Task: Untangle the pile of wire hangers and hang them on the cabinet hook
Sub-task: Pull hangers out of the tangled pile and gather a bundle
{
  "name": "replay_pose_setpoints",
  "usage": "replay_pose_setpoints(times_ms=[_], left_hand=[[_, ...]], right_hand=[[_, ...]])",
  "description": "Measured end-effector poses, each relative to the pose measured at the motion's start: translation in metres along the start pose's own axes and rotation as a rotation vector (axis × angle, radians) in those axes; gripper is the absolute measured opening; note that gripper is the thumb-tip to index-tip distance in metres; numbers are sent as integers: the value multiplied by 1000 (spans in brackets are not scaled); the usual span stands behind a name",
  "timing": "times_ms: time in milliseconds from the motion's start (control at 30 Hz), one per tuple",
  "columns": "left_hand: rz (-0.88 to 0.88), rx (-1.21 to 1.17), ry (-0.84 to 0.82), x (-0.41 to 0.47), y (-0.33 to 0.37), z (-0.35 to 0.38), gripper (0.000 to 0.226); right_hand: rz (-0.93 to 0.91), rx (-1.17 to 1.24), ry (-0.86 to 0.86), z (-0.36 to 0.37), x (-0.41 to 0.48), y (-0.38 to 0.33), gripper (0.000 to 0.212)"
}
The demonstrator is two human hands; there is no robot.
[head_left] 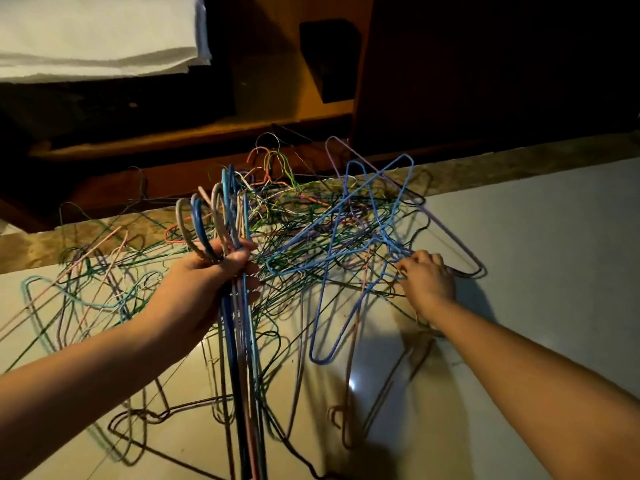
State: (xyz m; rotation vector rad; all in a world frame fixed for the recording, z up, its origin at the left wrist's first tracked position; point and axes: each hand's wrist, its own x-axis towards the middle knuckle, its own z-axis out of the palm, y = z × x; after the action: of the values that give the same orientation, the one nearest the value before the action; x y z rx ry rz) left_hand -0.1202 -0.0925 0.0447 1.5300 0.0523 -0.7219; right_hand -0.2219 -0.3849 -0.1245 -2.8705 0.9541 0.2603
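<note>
Gripping a bundle of upright coloured wire hangers (239,341) at their necks, our left hand (204,282) sits left of centre. Its fingers (239,254) are curled tight around the wires. The hooks rise above the fist and the long bodies hang down past the bottom edge, where they are cut off.

Our right hand (427,280), right of centre, reaches palm-down into the tangled pile of thin wire hangers (304,230). Its fingers (420,259) are bent and held close together, and the tips meet the twisted neck of a large blue wire hanger (384,237). The tips sit among crossing wires, so we cannot tell whether they pinch it or only touch it.

The pile spreads across the pale glossy tiled floor (536,237) through the middle of the frame, a mesh of green, blue, lilac, pink and orange strands. We cannot trace single hangers in its core.

Behind it, the dark wooden cabinet (311,109) fills the upper frame, mostly lost in shadow. A folded white cloth (97,32) lies at upper left.
</note>
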Motion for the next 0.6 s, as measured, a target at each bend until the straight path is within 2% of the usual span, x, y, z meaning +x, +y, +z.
replay_pose_setpoints(times_ms=[67,167,267,367,500,600], left_hand=[[-7,2,4,3,0,-1,18],[0,9,16,7,-1,-1,17],[1,19,30,9,-2,-2,18],[3,18,39,9,-2,-3,18],[8,9,52,6,-3,-5,18],[4,-6,58,3,-3,-8,18]], right_hand=[[-4,-23,12,-1,5,1,25],[-39,-26,46,1,9,1,27],[-68,12,-8,4,6,2,29],[-74,40,-67,2,2,2,40],[-140,-26,9,-1,1,1,33],[-203,103,56,-7,-2,-1,28]])
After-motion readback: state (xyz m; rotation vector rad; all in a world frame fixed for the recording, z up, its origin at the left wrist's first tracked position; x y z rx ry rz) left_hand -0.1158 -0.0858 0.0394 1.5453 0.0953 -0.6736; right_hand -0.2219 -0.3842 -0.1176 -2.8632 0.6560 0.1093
